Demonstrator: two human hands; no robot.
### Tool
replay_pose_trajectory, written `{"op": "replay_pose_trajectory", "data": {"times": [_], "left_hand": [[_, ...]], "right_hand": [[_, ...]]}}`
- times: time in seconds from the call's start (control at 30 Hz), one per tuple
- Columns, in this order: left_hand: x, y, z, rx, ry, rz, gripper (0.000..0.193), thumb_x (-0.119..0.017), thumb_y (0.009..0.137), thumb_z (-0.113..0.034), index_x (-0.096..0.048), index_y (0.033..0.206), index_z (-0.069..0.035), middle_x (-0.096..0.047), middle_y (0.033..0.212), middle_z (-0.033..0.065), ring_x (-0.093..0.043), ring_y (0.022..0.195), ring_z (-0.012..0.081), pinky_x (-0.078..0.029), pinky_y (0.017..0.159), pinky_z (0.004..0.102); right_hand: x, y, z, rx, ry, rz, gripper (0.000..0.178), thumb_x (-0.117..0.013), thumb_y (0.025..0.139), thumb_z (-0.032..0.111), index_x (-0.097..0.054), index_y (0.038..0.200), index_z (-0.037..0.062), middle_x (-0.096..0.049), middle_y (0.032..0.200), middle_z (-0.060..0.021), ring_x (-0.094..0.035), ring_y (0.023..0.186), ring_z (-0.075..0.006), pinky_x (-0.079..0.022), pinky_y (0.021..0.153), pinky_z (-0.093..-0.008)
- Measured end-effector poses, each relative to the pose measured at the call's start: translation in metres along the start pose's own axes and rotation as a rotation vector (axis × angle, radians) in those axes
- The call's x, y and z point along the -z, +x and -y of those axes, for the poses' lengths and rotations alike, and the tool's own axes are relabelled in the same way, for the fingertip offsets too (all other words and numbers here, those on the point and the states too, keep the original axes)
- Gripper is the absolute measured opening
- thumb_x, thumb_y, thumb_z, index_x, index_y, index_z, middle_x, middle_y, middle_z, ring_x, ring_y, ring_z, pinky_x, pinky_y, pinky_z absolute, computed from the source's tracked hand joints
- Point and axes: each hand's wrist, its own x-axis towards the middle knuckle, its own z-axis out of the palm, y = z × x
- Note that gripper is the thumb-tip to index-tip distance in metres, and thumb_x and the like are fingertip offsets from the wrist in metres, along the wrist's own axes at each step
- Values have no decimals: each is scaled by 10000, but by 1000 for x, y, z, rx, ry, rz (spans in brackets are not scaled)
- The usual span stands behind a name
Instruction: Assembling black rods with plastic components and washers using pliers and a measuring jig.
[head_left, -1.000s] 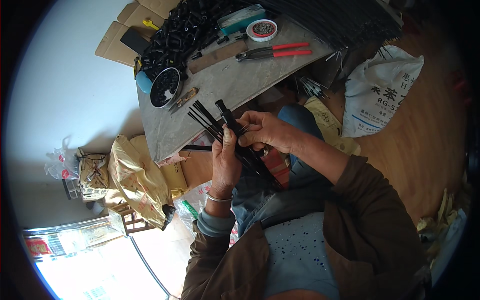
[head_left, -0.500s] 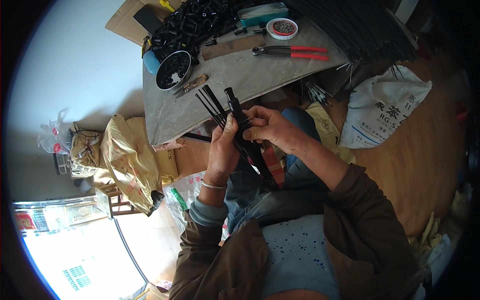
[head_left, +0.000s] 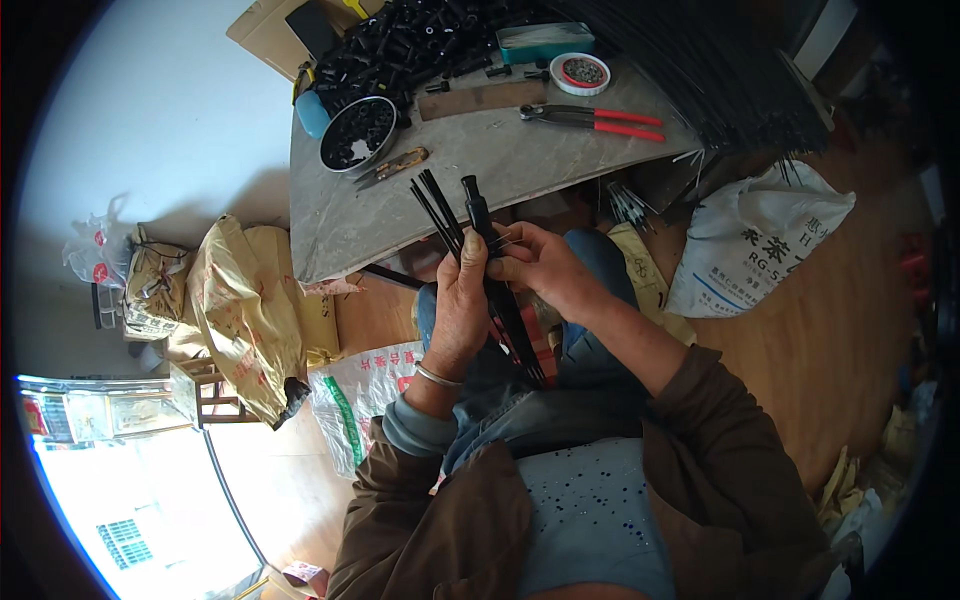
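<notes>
My left hand (head_left: 462, 300) is closed round a bundle of thin black rods (head_left: 437, 213), its thumb pressed on top. Beside the rods a black tube-like piece (head_left: 476, 203) with a wider cap-like end rises from the same grip. The lower ends of the black bundle (head_left: 519, 345) point down toward my lap. My right hand (head_left: 548, 268) is pinched against the side of the black piece. Several thin, pale wire-like pins (head_left: 511, 240) stick out at its fingertips. What its thumb and forefinger press on is partly hidden.
On the grey table (head_left: 465, 150) lie red-handled pincers (head_left: 595, 121), snips (head_left: 395, 167), a bowl of black parts (head_left: 357, 134), a white dish (head_left: 580, 74), heaped black fittings (head_left: 400, 50) and long black rods (head_left: 690, 70). A white sack (head_left: 755, 245) stands right; yellow sacking (head_left: 245, 310) left.
The view has shifted slightly. Both hands stay together on the bundle and the black piece, which now stands a little more upright. My grip looks much the same.
</notes>
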Motion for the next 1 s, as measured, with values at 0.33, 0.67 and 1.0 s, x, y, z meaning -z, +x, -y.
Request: {"op": "replay_pose_trajectory", "data": {"times": [0.33, 0.67, 1.0], "left_hand": [[0, 2, 13, -93, 17, -147, 384, -407, 1015, -403, -577, 1037, -59, -529, 730, -32, -467, 623, 42, -385, 547, 195], [-1, 2, 16, -144, -1, -213, 386, -412, 1012, -405, -556, 1064, -51, -493, 734, -25, -446, 616, 54, -374, 544, 197], [-6, 5, 24, -170, -132, -58, 400, -406, 1023, -308, -447, 1320, -43, -487, 792, -11, -444, 651, 66, -393, 576, 195]], "right_hand": [[-9, -15, 34, 318, -668, -193, 266, -682, 878, 204, -622, 1041, 2, -639, 892, -60, -614, 831, -108, -490, 719, -242], [-20, -23, 7, 514, -489, -324, 150, -601, 929, 135, -587, 870, -2, -624, 764, -42, -577, 733, -88, -472, 649, -260], [20, -6, 3, 109, -152, -21, 167, -538, 968, 200, -602, 915, 55, -618, 797, -3, -573, 744, -68, -454, 675, -212]]}}
